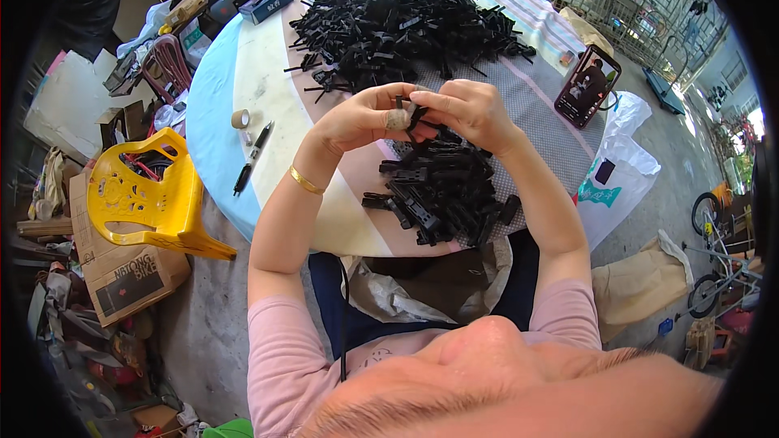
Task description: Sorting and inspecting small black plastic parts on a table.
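Above the middle of the table, my left hand (pixel 363 119) and my right hand (pixel 471 116) meet. Between their closed fingertips is a small black plastic piece with thin strips (pixel 417 118), partly hidden by the fingers. Pale tape (pixel 398 119) seems to wrap the left thumb tip. Just below my hands lies a smaller heap of black plastic parts (pixel 442 191), many of them long and flat, near the table's front edge. Farther back spreads a large pile of black pieces (pixel 398 28) with strips sticking out.
A marker pen (pixel 253 158) and a tape roll (pixel 240 119) lie left on the striped tablecloth (pixel 272 97). A blue box (pixel 266 5) stands far left. Right are a propped phone (pixel 587 88) and a white plastic bag (pixel 621 170). A yellow chair (pixel 150 186) stands left; an open sack (pixel 381 288) covers my lap.
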Demonstrator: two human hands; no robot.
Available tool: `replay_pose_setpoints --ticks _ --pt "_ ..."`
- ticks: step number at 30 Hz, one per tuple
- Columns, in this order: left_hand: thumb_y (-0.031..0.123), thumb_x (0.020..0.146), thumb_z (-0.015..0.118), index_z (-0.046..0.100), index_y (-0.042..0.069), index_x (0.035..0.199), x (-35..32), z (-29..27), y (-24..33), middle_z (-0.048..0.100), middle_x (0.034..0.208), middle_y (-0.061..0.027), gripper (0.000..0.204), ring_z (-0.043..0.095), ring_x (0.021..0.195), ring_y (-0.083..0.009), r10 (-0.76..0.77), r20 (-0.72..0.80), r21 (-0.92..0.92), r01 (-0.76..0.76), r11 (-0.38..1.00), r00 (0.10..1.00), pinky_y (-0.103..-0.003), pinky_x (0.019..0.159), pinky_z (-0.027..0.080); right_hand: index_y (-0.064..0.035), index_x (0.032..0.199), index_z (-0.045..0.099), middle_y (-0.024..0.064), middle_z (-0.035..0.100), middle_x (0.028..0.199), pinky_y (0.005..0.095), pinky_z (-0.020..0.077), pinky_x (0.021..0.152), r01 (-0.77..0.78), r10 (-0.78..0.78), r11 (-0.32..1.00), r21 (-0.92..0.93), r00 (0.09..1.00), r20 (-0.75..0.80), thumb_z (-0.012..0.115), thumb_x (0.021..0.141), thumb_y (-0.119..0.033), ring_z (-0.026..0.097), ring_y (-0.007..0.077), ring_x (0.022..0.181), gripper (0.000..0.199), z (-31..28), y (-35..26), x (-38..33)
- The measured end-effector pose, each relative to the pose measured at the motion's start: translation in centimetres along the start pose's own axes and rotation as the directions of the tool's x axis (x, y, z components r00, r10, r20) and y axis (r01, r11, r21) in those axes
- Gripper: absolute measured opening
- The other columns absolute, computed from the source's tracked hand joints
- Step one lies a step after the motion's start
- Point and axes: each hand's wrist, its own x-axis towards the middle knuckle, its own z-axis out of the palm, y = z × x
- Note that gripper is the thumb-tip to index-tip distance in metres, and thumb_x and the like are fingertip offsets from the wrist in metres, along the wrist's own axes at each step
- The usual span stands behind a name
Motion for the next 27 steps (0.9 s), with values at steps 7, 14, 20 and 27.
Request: replay_pose_setpoints --ticks 7,14,20,27 --pt "-0.001 0.074 0.063 0.044 0.004 0.104 1.2 2.0 -0.8 0.057 0.103 -0.0132 0.035 0.061 0.089 -0.0202 0.275 -0.361 0.241 -0.196 0.951 0.891 -0.031 0.081 0.049 0.0013 0.097 0.061 0.0022 0.061 0.076 0.02 0.043 0.056 -0.516 0.599 0.536 0.668 0.79 0.13 0.059 0.078 -0.009 0.051 0.0052 0.062 0.021 0.6 0.1 -0.4" --pt "-0.005 0.072 0.064 0.045 0.0 0.091 1.6 3.5 -1.5 0.058 0.08 -0.0043 0.028 0.056 0.074 -0.0069 0.465 -0.455 0.552 -0.169 0.817 0.759 -0.021 0.065 0.05 0.0036 0.09 0.063 0.0004 0.057 0.066 0.018 0.0399 0.051 -0.644 0.652 0.401 0.651 0.7 0.291 0.056 0.084 -0.013 0.049 0.0044 0.058 0.019 0.4 -1.9 0.7" --pt "-0.004 0.07 0.067 0.049 0.001 0.084 1.7 3.7 -1.9 0.058 0.076 -0.0019 0.023 0.052 0.068 -0.0033 0.555 -0.439 0.654 -0.172 0.736 0.707 -0.019 0.06 0.047 0.0024 0.09 0.064 0.0002 0.055 0.062 0.0171 0.0366 0.046 -0.681 0.665 0.329 0.654 0.659 0.352 0.057 0.084 -0.013 0.046 0.0033 0.052 0.017 0.0 -2.0 0.6" --pt "-0.005 0.074 0.063 0.048 -0.002 0.085 1.6 3.8 -2.4 0.06 0.089 -0.01 0.019 0.058 0.075 -0.01 0.653 -0.303 0.792 -0.197 0.577 0.694 -0.022 0.068 0.05 0.001 0.091 0.064 -0.001 0.053 0.06 0.0159 0.0316 0.039 -0.669 0.692 0.081 0.739 0.571 0.442 0.057 0.084 -0.014 0.043 0.002 0.047 0.018 0.1 -2.4 0.5"
